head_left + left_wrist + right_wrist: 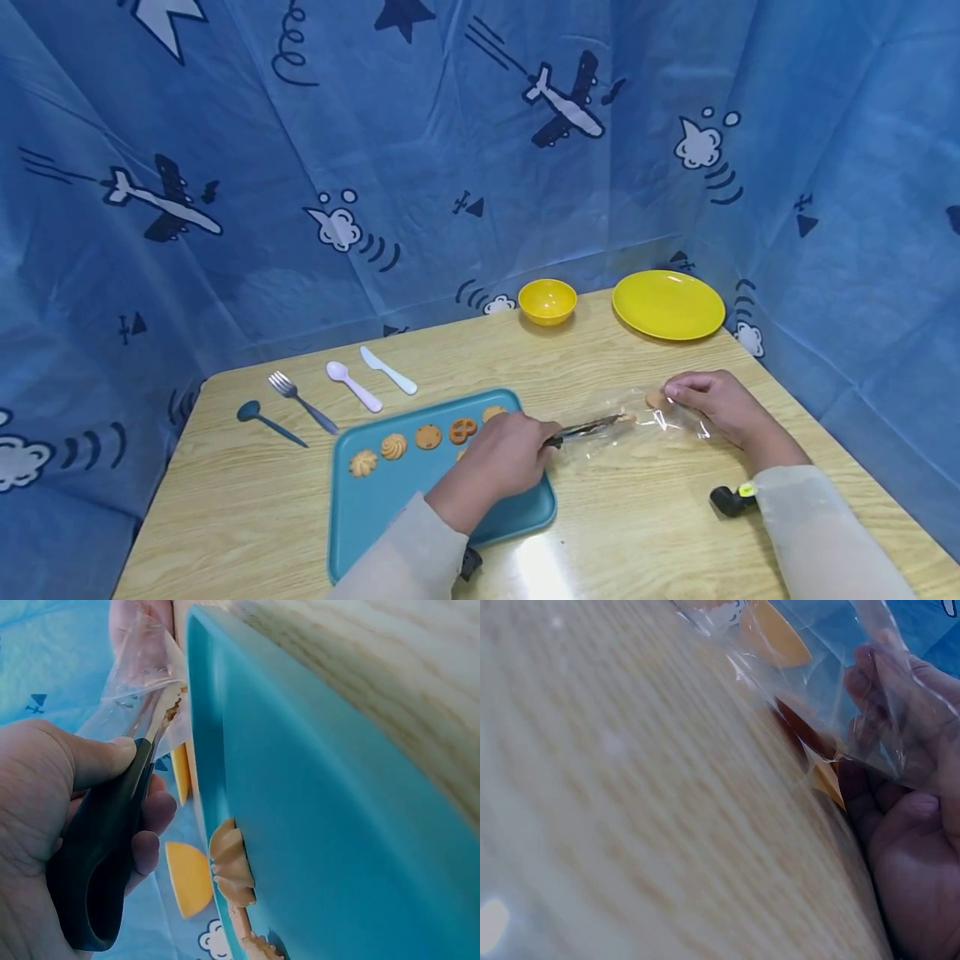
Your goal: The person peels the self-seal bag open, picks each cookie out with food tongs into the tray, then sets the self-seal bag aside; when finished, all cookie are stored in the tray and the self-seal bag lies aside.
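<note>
My left hand [501, 454] grips the black handle of metal tongs [588, 428] above the right side of the teal tray [390, 521]. The tips of the tongs hold a light-brown cookie [627, 417] inside a clear plastic bag [678, 419]. With bent fingers, my right hand [726, 410] holds the bag at its right end, over the table. Another round cookie [655, 401] shows in the bag beside those fingers. Along the tray's far side lie a swirl cookie [393, 447], a round dotted cookie [428, 437] and a pretzel [462, 430]. My left hand partly covers others.
A yellow bowl [547, 303] and a yellow plate [669, 306] stand at the back right. Left of the tray lie a dark teal ladle [272, 423], a grey fork [303, 402], a pink spoon [354, 387] and a pale knife [388, 371]. A blue patterned curtain [450, 208] surrounds the table.
</note>
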Demonstrator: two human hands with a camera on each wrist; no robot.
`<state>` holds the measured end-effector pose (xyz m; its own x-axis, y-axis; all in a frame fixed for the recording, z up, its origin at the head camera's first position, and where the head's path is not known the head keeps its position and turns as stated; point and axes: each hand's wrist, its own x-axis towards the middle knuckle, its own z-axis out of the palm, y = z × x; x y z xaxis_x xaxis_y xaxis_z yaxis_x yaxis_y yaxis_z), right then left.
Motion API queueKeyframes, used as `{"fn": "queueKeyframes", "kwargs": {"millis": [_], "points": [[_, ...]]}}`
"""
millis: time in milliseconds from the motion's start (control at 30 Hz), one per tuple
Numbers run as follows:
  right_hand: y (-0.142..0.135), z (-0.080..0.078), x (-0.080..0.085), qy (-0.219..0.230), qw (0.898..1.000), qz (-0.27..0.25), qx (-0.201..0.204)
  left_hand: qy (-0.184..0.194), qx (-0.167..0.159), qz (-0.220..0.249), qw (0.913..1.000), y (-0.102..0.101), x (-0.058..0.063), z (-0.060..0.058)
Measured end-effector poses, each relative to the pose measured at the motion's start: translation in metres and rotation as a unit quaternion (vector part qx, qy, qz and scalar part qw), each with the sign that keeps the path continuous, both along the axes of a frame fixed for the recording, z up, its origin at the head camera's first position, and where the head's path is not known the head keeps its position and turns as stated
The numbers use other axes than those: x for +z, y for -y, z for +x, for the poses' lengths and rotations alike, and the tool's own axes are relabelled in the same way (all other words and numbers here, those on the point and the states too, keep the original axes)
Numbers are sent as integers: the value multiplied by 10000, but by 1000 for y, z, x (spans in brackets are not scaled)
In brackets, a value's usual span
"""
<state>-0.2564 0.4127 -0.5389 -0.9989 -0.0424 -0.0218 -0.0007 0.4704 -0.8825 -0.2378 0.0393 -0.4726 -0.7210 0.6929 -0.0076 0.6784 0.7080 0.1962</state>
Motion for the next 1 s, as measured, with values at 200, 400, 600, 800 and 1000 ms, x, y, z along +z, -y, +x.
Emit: {"fn": "queueKeyframes", "kwargs": {"millis": [200, 400, 600, 800, 1000], "points": [[2, 0, 0, 127, 9999, -83, -3, 24, -53, 162, 9999, 10, 3, 4], [1, 0, 0, 126, 9999, -39, -21, -289, -43, 246, 9993, 41, 11, 10], [-2, 0, 0, 2, 10000, 3, 37, -707, 278, 440, 9961, 90, 17, 23], [-1, 0, 2, 17, 10000, 19, 36, -1328, 836, 570, 9860, 144, 25, 41], [0, 1, 2, 103, 9999, 45, 15, -1540, 1365, -121, 9785, 186, 25, 60]]}}
